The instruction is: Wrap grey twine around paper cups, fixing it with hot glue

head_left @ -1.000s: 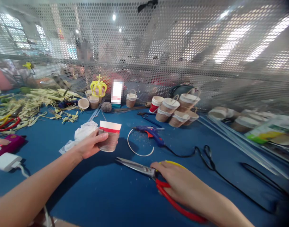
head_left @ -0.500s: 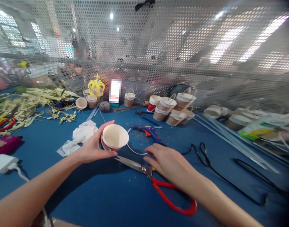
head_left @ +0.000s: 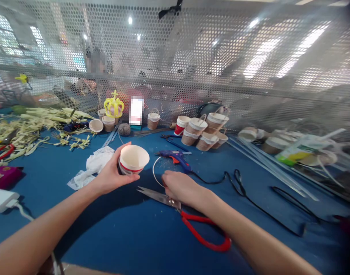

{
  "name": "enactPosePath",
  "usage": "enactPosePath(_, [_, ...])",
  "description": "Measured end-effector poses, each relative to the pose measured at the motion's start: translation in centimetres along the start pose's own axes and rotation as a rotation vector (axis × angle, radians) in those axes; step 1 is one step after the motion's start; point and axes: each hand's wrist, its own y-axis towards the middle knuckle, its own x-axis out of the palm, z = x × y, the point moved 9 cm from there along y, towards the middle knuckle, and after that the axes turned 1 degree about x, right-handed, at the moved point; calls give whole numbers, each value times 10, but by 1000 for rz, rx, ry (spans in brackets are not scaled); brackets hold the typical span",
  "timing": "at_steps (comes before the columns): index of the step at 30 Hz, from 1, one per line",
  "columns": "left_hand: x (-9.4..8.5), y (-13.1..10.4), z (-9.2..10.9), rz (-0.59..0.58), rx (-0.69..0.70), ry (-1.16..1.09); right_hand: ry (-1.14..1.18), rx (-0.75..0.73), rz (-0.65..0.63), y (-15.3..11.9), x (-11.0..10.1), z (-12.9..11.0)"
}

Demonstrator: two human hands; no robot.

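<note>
My left hand (head_left: pixel 113 173) is wrapped round a paper cup (head_left: pixel 134 157), cream inside with a red band below its rim, tilted with its mouth facing me. My right hand (head_left: pixel 182 188) has its fingers closed at the end of a thin white cord (head_left: pixel 155 173) that curves up from the table. Under and beside that hand lie red-handled scissors (head_left: pixel 205 238), their blades pointing left toward the space below the cup. A blue glue gun (head_left: pixel 175 156) rests behind my right hand. White lacy cloth (head_left: pixel 99 162) lies left of the cup.
Small wrapped buckets (head_left: pixel 206 141) stand at the back right, near clear sticks (head_left: pixel 266 164). A black cable (head_left: pixel 258 204) crosses the right side. Pale husks (head_left: pixel 34 126), a yellow crown (head_left: pixel 114 107), a yarn ball (head_left: pixel 124 129) and a white charger (head_left: pixel 4 200) are on the left.
My right hand has moved left and its fingers have closed on the white cord. My left hand still holds the cup. The whole view has shifted slightly.
</note>
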Motion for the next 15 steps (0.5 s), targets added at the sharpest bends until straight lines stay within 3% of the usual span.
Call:
enactPosePath(8, [-5, 3, -7, 28, -29, -36, 219, 1, 175, -23, -18, 11])
enactPosePath(13, [0, 2, -9, 0, -60, -117, 815, 11, 316, -50, -38, 28])
enactPosePath(15, [2, 2, -11, -6, -71, -148, 972, 32, 464, -71, -58, 43])
